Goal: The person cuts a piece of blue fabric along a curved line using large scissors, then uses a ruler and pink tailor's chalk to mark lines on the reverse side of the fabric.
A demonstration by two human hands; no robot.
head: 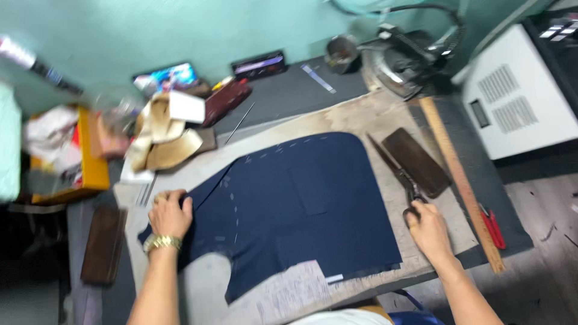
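Fingers of left hand [170,215] flat on navy cloth [301,204], right hand [428,229] gripping scissors [397,174]

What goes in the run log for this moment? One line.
left hand: pressing navy cloth | right hand: gripping scissors | wooden ruler: right of scissors

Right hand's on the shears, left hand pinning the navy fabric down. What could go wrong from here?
The right hand grips the shears, whose open blades point across the table: swinging them in could snag the navy fabric. The left hand holds only one edge, so the panel might shift. The view is blurred.
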